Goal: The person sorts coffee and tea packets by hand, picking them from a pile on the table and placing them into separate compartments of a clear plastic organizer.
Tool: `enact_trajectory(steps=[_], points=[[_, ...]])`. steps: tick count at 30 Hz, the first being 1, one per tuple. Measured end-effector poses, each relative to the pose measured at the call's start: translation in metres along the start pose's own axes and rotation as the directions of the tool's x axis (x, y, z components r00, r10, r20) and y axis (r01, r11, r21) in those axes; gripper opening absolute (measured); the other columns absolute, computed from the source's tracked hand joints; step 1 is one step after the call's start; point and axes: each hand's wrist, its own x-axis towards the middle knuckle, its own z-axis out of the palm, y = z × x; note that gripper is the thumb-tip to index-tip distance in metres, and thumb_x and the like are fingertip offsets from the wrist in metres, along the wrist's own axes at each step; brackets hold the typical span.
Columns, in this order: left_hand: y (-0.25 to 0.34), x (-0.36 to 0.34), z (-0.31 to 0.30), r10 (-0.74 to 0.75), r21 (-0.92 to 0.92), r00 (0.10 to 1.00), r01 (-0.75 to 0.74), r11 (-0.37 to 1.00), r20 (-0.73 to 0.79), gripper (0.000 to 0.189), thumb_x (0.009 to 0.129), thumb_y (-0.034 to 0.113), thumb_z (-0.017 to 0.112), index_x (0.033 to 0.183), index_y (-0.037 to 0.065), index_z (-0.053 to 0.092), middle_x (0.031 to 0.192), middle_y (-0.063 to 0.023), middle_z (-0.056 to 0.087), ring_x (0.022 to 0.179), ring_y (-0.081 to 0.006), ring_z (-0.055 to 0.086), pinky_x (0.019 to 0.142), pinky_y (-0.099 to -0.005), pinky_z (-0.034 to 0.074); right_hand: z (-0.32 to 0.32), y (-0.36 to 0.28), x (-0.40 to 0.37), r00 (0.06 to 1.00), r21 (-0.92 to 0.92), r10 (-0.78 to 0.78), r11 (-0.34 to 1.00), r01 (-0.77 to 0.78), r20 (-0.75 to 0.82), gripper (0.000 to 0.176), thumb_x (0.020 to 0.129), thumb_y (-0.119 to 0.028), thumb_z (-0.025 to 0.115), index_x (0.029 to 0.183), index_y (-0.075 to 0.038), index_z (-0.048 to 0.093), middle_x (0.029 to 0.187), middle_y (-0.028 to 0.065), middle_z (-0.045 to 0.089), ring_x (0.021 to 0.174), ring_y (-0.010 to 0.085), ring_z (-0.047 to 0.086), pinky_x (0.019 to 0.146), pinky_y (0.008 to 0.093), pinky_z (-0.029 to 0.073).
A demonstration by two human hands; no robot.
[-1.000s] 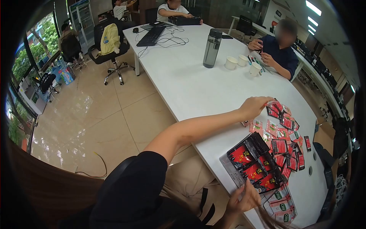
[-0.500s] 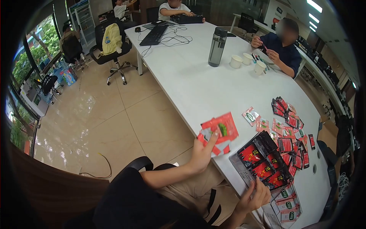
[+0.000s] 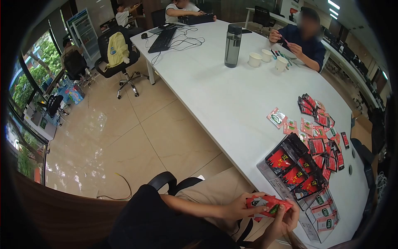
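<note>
Red and pink sachets [image 3: 271, 206] are held between my two hands, low in the view near the table edge. My left hand [image 3: 242, 207] grips them from the left side. The fingers of my right hand [image 3: 287, 216] close on their right end. To the right stands a clear tray [image 3: 273, 181] with black and red packets [image 3: 294, 176] in its upper part. Pink sachets [image 3: 324, 212] lie in its lower part. Beyond the tray, loose pink sachets [image 3: 307, 125] and black and red sachets [image 3: 317, 146] are spread in a pile.
A dark bottle [image 3: 233, 46] and white cups [image 3: 254, 60] stand farther back on the white table [image 3: 215, 95]. A person [image 3: 304, 39] at the far right holds a thin item. A keyboard [image 3: 162, 40] with cables lies at the far left end.
My left hand has come down and right with the sachets. My right hand has left the tray's edge and now holds the sachets too. The view has shifted slightly.
</note>
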Motion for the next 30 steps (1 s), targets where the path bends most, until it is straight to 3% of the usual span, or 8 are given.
enact_trajectory(steps=[7, 8, 11, 17, 19, 21, 22, 30], points=[[-0.002, 0.001, -0.001, -0.079, -0.173, 0.996, 0.084, 0.981, 0.035, 0.037, 0.102, 0.018, 0.041, 0.131, -0.004, 0.042, 0.108, -0.0063, 0.058, 0.087, -0.0099, 0.06, 0.076, -0.0256, 0.051, 0.003, 0.011, -0.005, 0.96, 0.065, -0.036, 0.996, 0.057, -0.278, 0.017, 0.092, -0.003, 0.056, 0.105, 0.001, 0.046, 0.088, 0.0132, 0.059, 0.073, 0.016, 0.059, 0.065, 0.0238, 0.048], [0.001, 0.004, 0.003, -0.043, -0.066, 0.999, 0.041, 0.997, -0.019, 0.035, 0.102, 0.018, 0.04, 0.13, -0.004, 0.043, 0.109, -0.0081, 0.058, 0.092, -0.0117, 0.061, 0.079, -0.0264, 0.051, -0.001, 0.012, -0.007, 0.956, 0.013, -0.065, 0.997, 0.071, -0.287, 0.017, 0.095, -0.006, 0.053, 0.107, -0.001, 0.042, 0.083, 0.0128, 0.059, 0.061, 0.0122, 0.057, 0.05, 0.0188, 0.041], [-0.001, 0.006, 0.002, 0.039, 0.216, 0.998, -0.026, 0.976, -0.056, 0.033, 0.102, 0.015, 0.039, 0.128, -0.004, 0.046, 0.115, -0.0119, 0.06, 0.101, -0.0139, 0.059, 0.087, -0.0274, 0.047, -0.007, 0.007, -0.005, 0.909, 0.089, -0.071, 0.989, 0.117, -0.41, 0.016, 0.096, -0.004, 0.049, 0.11, -0.002, 0.042, 0.082, 0.0148, 0.062, 0.055, 0.0116, 0.056, 0.044, 0.0192, 0.038], [0.001, 0.03, -0.003, -0.033, 0.112, 0.941, -0.005, 0.994, 0.338, 0.033, 0.1, 0.006, 0.037, 0.13, -0.004, 0.045, 0.128, -0.0156, 0.056, 0.112, -0.0185, 0.058, 0.086, -0.0299, 0.051, -0.038, -0.01, 0.009, 0.767, -0.091, -0.178, 0.984, 0.155, -0.616, 0.027, 0.096, -0.001, 0.045, 0.122, 0.001, 0.041, 0.095, 0.0197, 0.062, 0.065, 0.0185, 0.064, 0.046, 0.0218, 0.046], [0.004, 0.052, 0.005, -0.024, 0.199, 0.88, -0.081, 0.977, 0.474, 0.033, 0.097, 0.004, 0.041, 0.129, -0.003, 0.048, 0.119, -0.0153, 0.062, 0.106, -0.02, 0.062, 0.081, -0.0299, 0.054, -0.069, -0.008, 0.002, 0.803, -0.405, -0.366, 0.898, 0.172, -0.471, 0.03, 0.091, 0.003, 0.048, 0.121, 0.006, 0.052, 0.112, 0.0189, 0.061, 0.09, 0.0238, 0.065, 0.071, 0.0297, 0.051], [0.006, 0.07, 0.01, -0.015, 0.323, 0.799, -0.225, 0.919, 0.601, 0.033, 0.096, 0.004, 0.043, 0.128, -0.001, 0.049, 0.115, -0.0147, 0.065, 0.101, -0.0204, 0.065, 0.077, -0.0296, 0.056, -0.086, -0.015, 0.018, 0.785, -0.802, -0.579, 0.565, 0.194, -0.218, 0.031, 0.086, 0.007, 0.051, 0.116, 0.007, 0.059, 0.116, 0.0193, 0.06, 0.1, 0.0271, 0.062, 0.087, 0.0352, 0.048], [0.006, 0.077, 0.016, -0.065, 0.281, 0.8, -0.133, 0.95, 0.597, 0.035, 0.093, 0.003, 0.047, 0.128, 0.003, 0.051, 0.109, -0.0133, 0.067, 0.088, -0.0202, 0.068, 0.071, -0.0298, 0.057, -0.087, -0.02, 0.021, 0.815, -0.782, -0.5, 0.616, 0.096, -0.294, 0.04, 0.072, 0.012, 0.054, 0.109, 0.003, 0.067, 0.118, 0.0156, 0.062, 0.106, 0.0294, 0.057, 0.093, 0.0366, 0.041], [-0.031, 0.103, 0.008, -0.138, 0.362, 0.726, -0.16, 0.918, 0.673, 0.033, 0.092, 0.005, 0.05, 0.125, 0.003, 0.053, 0.091, -0.0133, 0.069, 0.072, -0.0188, 0.067, 0.07, -0.0288, 0.051, -0.106, -0.011, 0.053, 0.967, -0.818, -0.249, 0.545, 0.186, 0.054, 0.042, 0.074, 0.005, 0.053, 0.114, -0.001, 0.065, 0.131, 0.013, 0.053, 0.11, 0.0309, 0.053, 0.094, 0.039, 0.041]])
